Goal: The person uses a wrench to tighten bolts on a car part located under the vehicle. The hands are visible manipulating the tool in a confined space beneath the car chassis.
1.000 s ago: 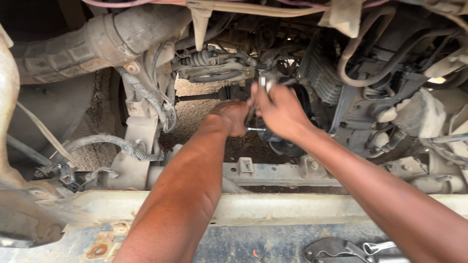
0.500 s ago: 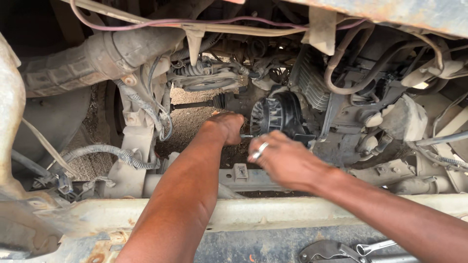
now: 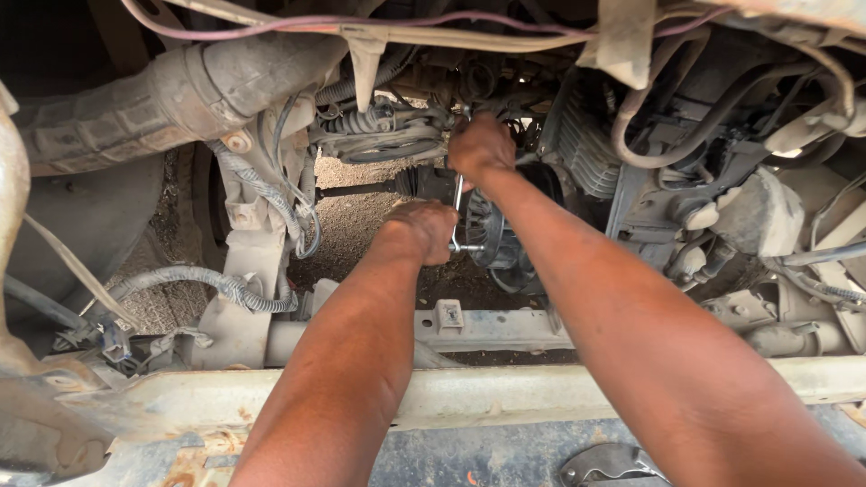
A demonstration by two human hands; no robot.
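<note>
Both my arms reach into an open engine bay. My left hand (image 3: 422,231) is closed low beside a round dark finned unit (image 3: 502,242), next to a short bright metal bar that juts out near its knuckles. My right hand (image 3: 481,146) is higher and farther in, shut on the top of a slim shiny wrench (image 3: 458,200) that hangs down toward the left hand. What the wrench's lower end sits on is hidden by the hands.
A thick wrapped pipe (image 3: 171,99) runs across the upper left. Corrugated hoses (image 3: 216,284), cables and wires crowd both sides. A metal crossbar (image 3: 492,329) and the pale front frame rail (image 3: 505,392) lie below the hands. A metal tool (image 3: 609,464) rests at the bottom edge.
My right hand pulled back and down with the shiny wrench half a second ago, then went up and deeper into the bay. My left hand stayed low by the round unit.
</note>
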